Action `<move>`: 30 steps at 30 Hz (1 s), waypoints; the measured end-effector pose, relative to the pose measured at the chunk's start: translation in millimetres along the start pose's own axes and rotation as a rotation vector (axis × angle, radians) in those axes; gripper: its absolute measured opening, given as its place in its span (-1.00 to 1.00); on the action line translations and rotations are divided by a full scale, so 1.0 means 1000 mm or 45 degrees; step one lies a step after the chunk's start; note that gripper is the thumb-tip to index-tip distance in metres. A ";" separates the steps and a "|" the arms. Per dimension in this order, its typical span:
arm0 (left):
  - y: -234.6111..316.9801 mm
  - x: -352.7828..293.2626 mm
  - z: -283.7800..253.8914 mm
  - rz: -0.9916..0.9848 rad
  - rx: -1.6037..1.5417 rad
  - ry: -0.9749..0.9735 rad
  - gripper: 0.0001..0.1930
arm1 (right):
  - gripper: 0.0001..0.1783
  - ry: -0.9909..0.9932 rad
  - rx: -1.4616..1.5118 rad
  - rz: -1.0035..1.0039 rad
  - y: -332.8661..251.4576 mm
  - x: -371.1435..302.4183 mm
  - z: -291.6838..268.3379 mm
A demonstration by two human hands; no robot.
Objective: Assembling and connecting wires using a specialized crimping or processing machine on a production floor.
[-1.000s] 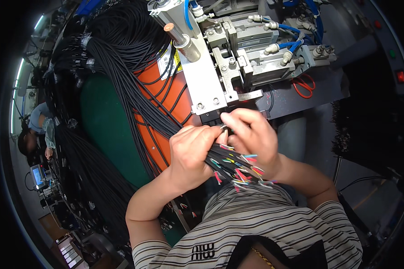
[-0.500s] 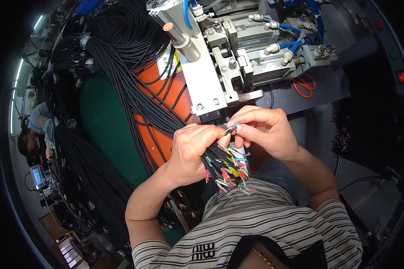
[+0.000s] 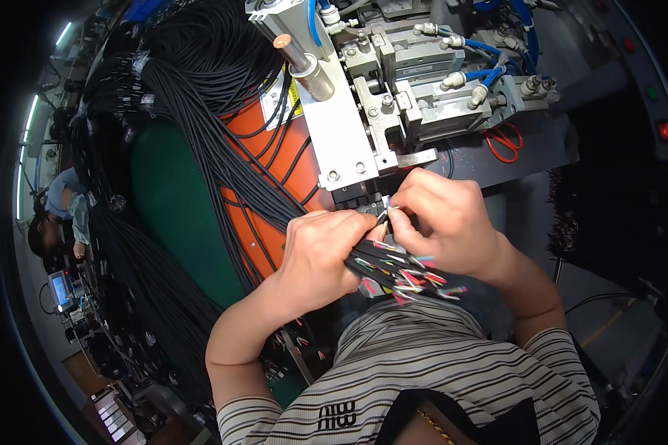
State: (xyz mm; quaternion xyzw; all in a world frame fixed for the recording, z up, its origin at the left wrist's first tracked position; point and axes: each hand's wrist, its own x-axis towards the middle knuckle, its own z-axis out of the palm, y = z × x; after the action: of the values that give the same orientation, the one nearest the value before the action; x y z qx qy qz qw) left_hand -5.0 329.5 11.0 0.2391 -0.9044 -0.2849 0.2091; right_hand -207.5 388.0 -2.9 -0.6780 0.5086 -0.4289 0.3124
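My left hand point(image 3: 321, 248) is closed round a bundle of black cables point(image 3: 382, 263), whose stripped ends fan out toward my body in red, white, yellow, blue and green wires. Between its thumb and forefinger one cable end sticks up from the rest. My right hand point(image 3: 449, 226) pinches the thin wires of that same cable end, its fingertips almost touching the left ones. Both hands are just in front of the metal machine point(image 3: 375, 200), close to its dark lower block. The fingers of my right hand partly hide the pinched wires.
Long black cables point(image 3: 200, 126) run from a coiled heap over an orange surface point(image 3: 241, 222) beside a green one point(image 3: 163, 185). Pneumatic cylinders point(image 3: 453, 111) with blue hoses stand beyond my hands. Red-handled scissors point(image 3: 505, 144) lie at right. Another person point(image 3: 63, 204) is at far left.
My right fingers have closed tighter on the wires and turned, covering most of them. The bundle's loose ends have swung to the right, toward my right wrist.
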 end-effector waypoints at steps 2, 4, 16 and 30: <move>0.010 0.003 -0.003 0.030 0.119 0.010 -0.70 | -0.93 -0.003 -0.398 -0.067 0.001 0.001 0.002; 0.009 -0.001 -0.003 0.085 0.294 -0.062 -0.50 | -0.91 -0.007 -0.595 -0.100 0.002 0.000 0.003; 0.010 0.000 0.000 0.166 0.423 -0.050 -0.51 | -0.94 0.059 -0.478 -0.083 0.009 -0.006 0.010; 0.018 0.009 -0.004 0.179 0.589 -0.184 -0.58 | -0.91 -0.057 -0.639 -0.087 0.002 0.003 0.003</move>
State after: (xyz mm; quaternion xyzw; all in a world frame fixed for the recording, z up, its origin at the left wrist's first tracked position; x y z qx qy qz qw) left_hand -15.4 336.0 27.2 0.1962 -0.9725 -0.0714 0.1028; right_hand -205.7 384.4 -4.8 -0.7604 0.5690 -0.2844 0.1310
